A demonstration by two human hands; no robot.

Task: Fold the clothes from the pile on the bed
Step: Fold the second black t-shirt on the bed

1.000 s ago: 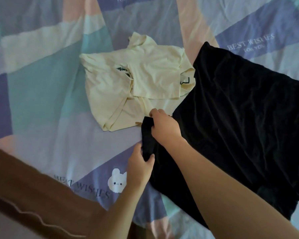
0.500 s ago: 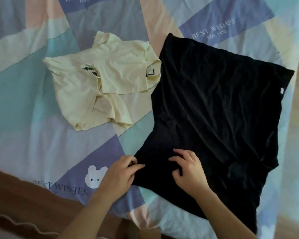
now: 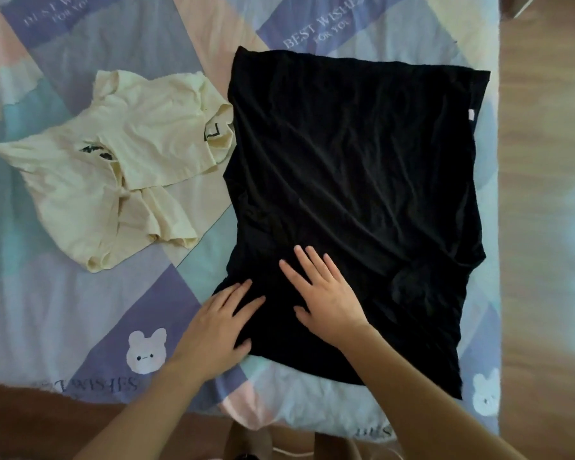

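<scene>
- Across the centre and right of the frame, a large black, soft-fabric garment (image 3: 356,194) is lying spread nearly flat on the bed, creased in diagonal ridges, with a small white tag (image 3: 471,114) showing at its right edge.
- At lower centre, the person's left hand (image 3: 218,327) is resting palm down on the garment's lower left corner, fingers straight and slightly spread, partly on the cloth and partly on the sheet.
- Just to its right, the right hand (image 3: 322,293) is pressing flat on the black fabric, fingers extended and fanned, gripping nothing.
- Toward the upper left of the frame, a crumpled cream-yellow T-shirt with dark print (image 3: 120,167) is lying loosely bunched, its right edge touching the black garment.
- Underneath both, a pastel patchwork bedsheet (image 3: 63,293) with "BEST WISHES FOR YOU" lettering and white bunny figures (image 3: 146,351) is covering the bed.
- Along the right edge, a wooden floor (image 3: 545,194) is showing.
</scene>
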